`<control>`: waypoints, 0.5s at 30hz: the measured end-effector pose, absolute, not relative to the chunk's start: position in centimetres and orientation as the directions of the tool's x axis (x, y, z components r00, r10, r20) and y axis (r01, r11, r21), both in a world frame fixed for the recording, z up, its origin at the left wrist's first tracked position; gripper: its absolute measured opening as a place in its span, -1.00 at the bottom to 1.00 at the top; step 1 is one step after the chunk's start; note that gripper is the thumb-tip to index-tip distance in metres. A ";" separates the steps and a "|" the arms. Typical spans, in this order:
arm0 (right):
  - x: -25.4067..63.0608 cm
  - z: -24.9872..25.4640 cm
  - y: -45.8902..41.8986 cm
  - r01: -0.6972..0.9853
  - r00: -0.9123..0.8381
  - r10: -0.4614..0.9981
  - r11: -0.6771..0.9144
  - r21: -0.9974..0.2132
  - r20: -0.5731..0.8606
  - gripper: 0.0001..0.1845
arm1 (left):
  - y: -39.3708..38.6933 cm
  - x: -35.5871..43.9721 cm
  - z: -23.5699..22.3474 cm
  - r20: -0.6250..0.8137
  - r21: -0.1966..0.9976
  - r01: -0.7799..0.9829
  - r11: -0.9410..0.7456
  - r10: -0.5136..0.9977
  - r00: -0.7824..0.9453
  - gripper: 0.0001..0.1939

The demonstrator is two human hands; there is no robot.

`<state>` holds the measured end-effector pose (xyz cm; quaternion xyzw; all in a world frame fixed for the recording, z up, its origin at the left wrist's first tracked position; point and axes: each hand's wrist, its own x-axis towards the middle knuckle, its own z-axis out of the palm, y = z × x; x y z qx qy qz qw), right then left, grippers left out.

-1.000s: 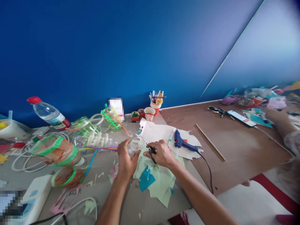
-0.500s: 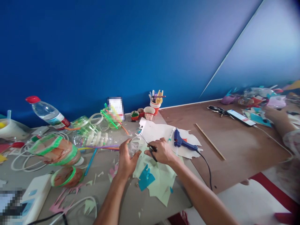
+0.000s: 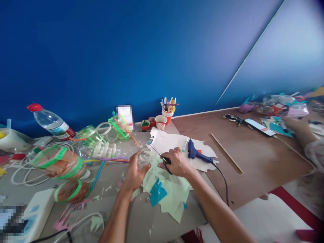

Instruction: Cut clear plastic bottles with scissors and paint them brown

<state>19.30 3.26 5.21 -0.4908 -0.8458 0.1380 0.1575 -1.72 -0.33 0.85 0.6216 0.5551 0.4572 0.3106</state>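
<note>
My left hand (image 3: 133, 172) is wrapped round a piece of clear plastic bottle (image 3: 144, 156) held just above the grey table (image 3: 141, 216). My right hand (image 3: 177, 162) grips black-handled scissors (image 3: 162, 158), whose thin blades point up and left at the plastic piece. Both hands hover over pale green paper (image 3: 174, 192) and a blue paper cut-out (image 3: 157, 193).
A blue glue gun (image 3: 196, 153) with a black cord lies on white paper right of my hands. Cut bottles, green-taped rings (image 3: 59, 162), straws and a water bottle (image 3: 52, 122) crowd the left. Cups (image 3: 162, 120) stand at the wall. Another person's arm (image 3: 301, 131), a phone (image 3: 260, 127) and a wooden stick (image 3: 226, 152) are on the brown table.
My hands and the plastic piece have shifted slightly up and away from me; the left hand turned the piece a little. The scissors stay at it.
</note>
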 end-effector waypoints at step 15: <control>20.1 5.5 3.6 0.745 -0.585 0.798 0.599 -0.293 0.145 -0.54 | -0.2 -3.2 0.5 0.153 0.930 0.324 -0.171 0.985 0.081 -0.48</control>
